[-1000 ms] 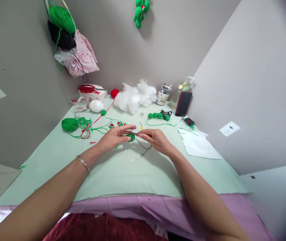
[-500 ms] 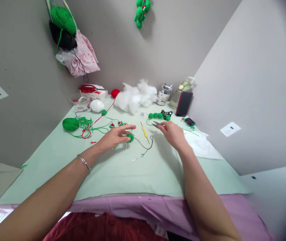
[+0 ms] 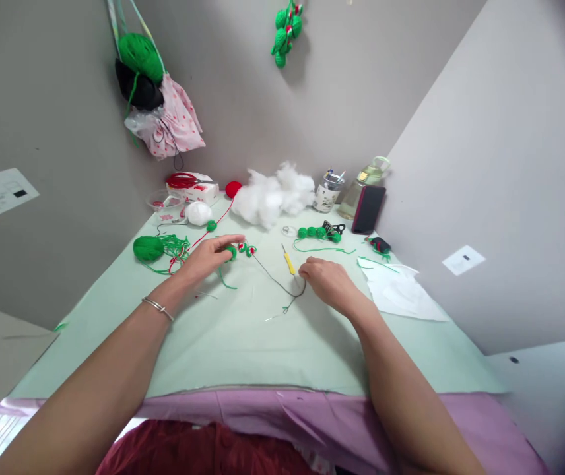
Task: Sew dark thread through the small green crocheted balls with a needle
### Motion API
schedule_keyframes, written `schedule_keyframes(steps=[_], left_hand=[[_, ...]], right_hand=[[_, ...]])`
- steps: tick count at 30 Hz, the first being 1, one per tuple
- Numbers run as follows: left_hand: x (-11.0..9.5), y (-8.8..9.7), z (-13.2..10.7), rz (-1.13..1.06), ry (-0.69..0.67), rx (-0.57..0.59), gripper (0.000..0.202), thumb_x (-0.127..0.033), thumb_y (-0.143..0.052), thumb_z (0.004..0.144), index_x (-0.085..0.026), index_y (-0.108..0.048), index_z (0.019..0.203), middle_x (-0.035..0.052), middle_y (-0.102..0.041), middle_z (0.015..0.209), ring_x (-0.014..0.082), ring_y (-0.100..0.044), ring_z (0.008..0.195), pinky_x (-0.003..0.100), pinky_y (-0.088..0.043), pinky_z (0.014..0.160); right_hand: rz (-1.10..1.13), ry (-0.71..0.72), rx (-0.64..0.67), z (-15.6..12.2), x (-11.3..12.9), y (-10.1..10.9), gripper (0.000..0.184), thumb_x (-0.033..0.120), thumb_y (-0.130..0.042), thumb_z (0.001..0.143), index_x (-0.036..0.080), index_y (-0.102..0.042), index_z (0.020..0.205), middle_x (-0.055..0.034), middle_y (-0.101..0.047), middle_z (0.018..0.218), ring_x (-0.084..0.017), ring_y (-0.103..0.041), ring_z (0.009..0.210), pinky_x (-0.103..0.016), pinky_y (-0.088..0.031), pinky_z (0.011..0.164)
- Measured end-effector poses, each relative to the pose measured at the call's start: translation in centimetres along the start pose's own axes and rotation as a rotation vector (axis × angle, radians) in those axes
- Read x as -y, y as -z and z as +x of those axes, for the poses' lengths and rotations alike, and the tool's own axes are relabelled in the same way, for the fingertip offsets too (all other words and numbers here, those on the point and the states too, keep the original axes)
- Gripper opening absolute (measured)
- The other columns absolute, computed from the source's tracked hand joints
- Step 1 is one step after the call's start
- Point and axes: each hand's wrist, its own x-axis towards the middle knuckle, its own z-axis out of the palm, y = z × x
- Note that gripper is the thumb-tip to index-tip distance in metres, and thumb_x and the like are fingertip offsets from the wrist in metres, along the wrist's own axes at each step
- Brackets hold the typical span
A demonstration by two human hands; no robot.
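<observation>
My left hand (image 3: 208, 258) is over the left middle of the table, index finger stretched out. Its thumb and fingers are on a green crocheted ball (image 3: 232, 253), partly hidden by them. Beside it lie small green balls with red and white (image 3: 251, 251), and a dark cord (image 3: 273, 280) runs right from them to a looped end with a needle (image 3: 273, 318). My right hand (image 3: 329, 282) is closed, fingertips pinched near the cord's bend; what they hold, if anything, is hidden. Just left of it lies a yellow-handled crochet hook (image 3: 289, 264).
White stuffing (image 3: 272, 198) is heaped at the back. Green yarn (image 3: 148, 249) and red scissors on a box (image 3: 183, 181) are at left. A row of green balls (image 3: 312, 232), a phone (image 3: 369, 210), a bottle (image 3: 356, 194) and white paper (image 3: 398, 290) are at right.
My left hand has moved left and away from me. My right hand has come nearer and left, and the dark pointed blades seen in it before are out of sight. The view has shifted slightly.
</observation>
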Motion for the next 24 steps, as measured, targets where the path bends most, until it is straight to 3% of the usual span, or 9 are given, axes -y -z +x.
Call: schedule_keyframes(steps=[3,5,7,11,14,17,20,24], left_hand=[[0.3,0.4,0.2,0.229,-0.037,-0.167,0.054,-0.020,-0.055,0.074,-0.020,-0.069,0.127,0.0075,-0.068,0.128,0.0289,-0.059,0.116,0.040,-0.043,0.103],[0.6,0.3,0.3,0.334,-0.097,-0.261,0.052,-0.023,-0.055,0.077,-0.020,-0.068,0.127,0.0078,-0.066,0.131,0.0297,-0.053,0.126,0.041,-0.040,0.108],[0.7,0.2,0.3,0.352,-0.137,-0.286,0.047,-0.029,-0.058,0.080,-0.021,-0.069,0.125,0.0078,-0.066,0.131,0.0299,-0.050,0.130,0.042,-0.038,0.111],[0.4,-0.5,0.0,0.103,-0.089,-0.136,0.039,-0.043,-0.061,0.086,-0.019,-0.075,0.113,0.0088,-0.073,0.120,0.0291,-0.061,0.118,0.042,-0.042,0.108],[0.2,-1.2,-0.2,-0.205,-0.022,0.010,0.044,-0.051,-0.064,0.085,-0.016,-0.076,0.109,0.0119,-0.074,0.117,0.0273,-0.067,0.107,0.043,-0.046,0.105],[0.3,-1.7,-0.4,-0.416,0.022,0.123,0.047,-0.054,-0.065,0.085,-0.015,-0.075,0.108,0.0140,-0.073,0.119,0.0265,-0.068,0.106,0.044,-0.046,0.105],[0.5,-2.1,-0.4,-0.457,0.058,0.172,0.045,-0.054,-0.065,0.085,-0.015,-0.076,0.104,0.0146,-0.074,0.116,0.0263,-0.068,0.105,0.044,-0.047,0.104],[0.4,-2.8,-0.4,-0.387,0.045,0.209,0.040,-0.053,-0.069,0.082,-0.016,-0.076,0.094,0.0115,-0.076,0.102,0.0229,-0.068,0.092,0.041,-0.051,0.096]], right_hand=[[0.120,0.045,0.006,0.1,-0.6,-0.1,0.025,0.010,-0.047,0.092,0.018,-0.066,0.078,-0.0049,-0.065,0.087,-0.014,-0.053,0.071,-0.027,-0.029,0.062],[0.241,0.176,0.061,-0.2,-0.2,0.0,0.020,0.013,-0.053,0.091,0.019,-0.070,0.083,-0.0031,-0.067,0.091,-0.013,-0.056,0.075,-0.025,-0.033,0.066],[0.319,0.317,0.132,-0.7,0.9,0.2,0.015,0.015,-0.057,0.091,0.020,-0.071,0.088,-0.0021,-0.067,0.094,-0.012,-0.058,0.075,-0.024,-0.036,0.069],[0.178,0.466,0.224,-1.5,4.2,0.0,0.013,0.013,-0.057,0.091,0.016,-0.069,0.091,-0.0054,-0.067,0.094,-0.014,-0.061,0.076,-0.026,-0.038,0.068],[-0.059,0.507,0.210,-1.8,6.4,-0.7,0.019,0.006,-0.048,0.093,0.011,-0.066,0.089,-0.0100,-0.065,0.089,-0.018,-0.062,0.077,-0.029,-0.039,0.067],[-0.100,0.508,0.184,-1.8,7.2,-1.2,0.021,0.003,-0.043,0.092,0.010,-0.063,0.088,-0.0127,-0.065,0.090,-0.019,-0.062,0.076,-0.030,-0.039,0.064],[0.202,0.401,0.168,-1.4,6.2,-1.0,0.012,0.008,-0.050,0.087,0.013,-0.061,0.085,-0.0079,-0.066,0.085,-0.014,-0.058,0.067,-0.027,-0.038,0.061],[1.057,0.176,0.033,-0.4,3.5,-0.2,0.007,0.017,-0.053,0.085,0.017,-0.058,0.089,0.0004,-0.063,0.076,-0.010,-0.054,0.059,-0.024,-0.041,0.059]])
